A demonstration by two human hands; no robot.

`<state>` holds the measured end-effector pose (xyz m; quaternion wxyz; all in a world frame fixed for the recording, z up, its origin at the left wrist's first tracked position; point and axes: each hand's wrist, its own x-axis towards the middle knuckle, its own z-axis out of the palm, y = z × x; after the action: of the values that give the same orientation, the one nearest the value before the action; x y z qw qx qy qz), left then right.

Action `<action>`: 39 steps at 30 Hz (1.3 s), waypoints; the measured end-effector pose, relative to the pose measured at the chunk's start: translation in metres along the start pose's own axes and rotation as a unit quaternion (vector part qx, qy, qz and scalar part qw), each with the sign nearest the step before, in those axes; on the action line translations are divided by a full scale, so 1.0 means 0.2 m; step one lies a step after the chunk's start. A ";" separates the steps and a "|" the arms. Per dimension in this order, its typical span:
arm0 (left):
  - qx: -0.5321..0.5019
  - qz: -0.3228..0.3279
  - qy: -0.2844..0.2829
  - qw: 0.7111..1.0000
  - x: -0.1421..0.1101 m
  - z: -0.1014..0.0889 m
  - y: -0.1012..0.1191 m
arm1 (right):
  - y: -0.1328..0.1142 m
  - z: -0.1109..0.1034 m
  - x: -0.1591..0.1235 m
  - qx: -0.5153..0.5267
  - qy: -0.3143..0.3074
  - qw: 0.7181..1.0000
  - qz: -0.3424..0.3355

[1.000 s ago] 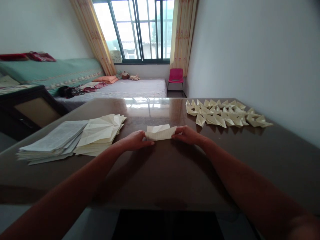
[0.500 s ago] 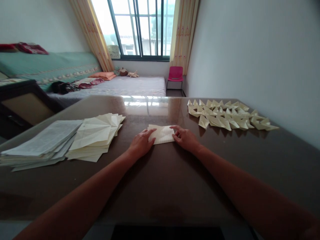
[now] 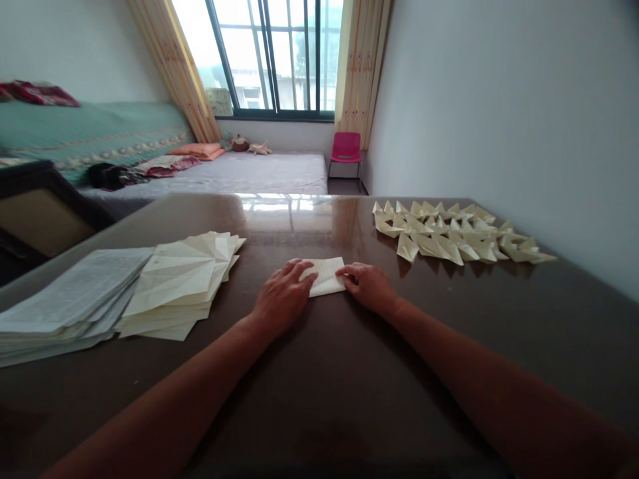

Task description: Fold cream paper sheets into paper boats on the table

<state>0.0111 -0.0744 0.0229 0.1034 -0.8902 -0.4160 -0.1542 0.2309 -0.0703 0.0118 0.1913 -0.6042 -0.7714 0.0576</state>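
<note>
A small folded sheet of cream paper (image 3: pixel 326 275) lies nearly flat on the table in front of me. My left hand (image 3: pixel 283 293) holds its left part down, with bent fingers and the thumb on top of it. At the right edge, my right hand (image 3: pixel 368 285) has its fingers curled and pressed together, the fingertips on the paper. What lies beneath the fingers is hidden.
On the left of the glossy brown table (image 3: pixel 309 392) are a stack of creased cream sheets (image 3: pixel 174 273) and a stack of white printed sheets (image 3: pixel 74 286). Several folded paper boats (image 3: pixel 449 233) stand at the back right. Beyond are a bed (image 3: pixel 279 173) and a pink chair (image 3: pixel 345 148).
The folded paper, held up between both hands earlier, has come down flat on the table. My left hand has shifted over its top, and the right fingers have moved along its right edge.
</note>
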 end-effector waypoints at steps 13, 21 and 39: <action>-0.010 0.046 -0.081 0.996 0.00 0.03 0.03 | -0.11 -0.04 -0.08 -0.059 -0.042 0.969 -0.235; 0.023 0.035 -0.099 0.994 0.01 0.01 0.00 | -0.08 -0.04 -0.09 -0.131 -0.067 0.972 -0.183; -0.016 0.016 -0.064 0.998 0.01 0.00 0.03 | -0.03 -0.10 -0.02 -0.115 -0.054 0.971 -0.205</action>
<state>0.0160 -0.0769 0.0235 0.0648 -0.9061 -0.4053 -0.1022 0.2330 -0.0789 0.0317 0.0869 -0.4471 -0.8894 -0.0393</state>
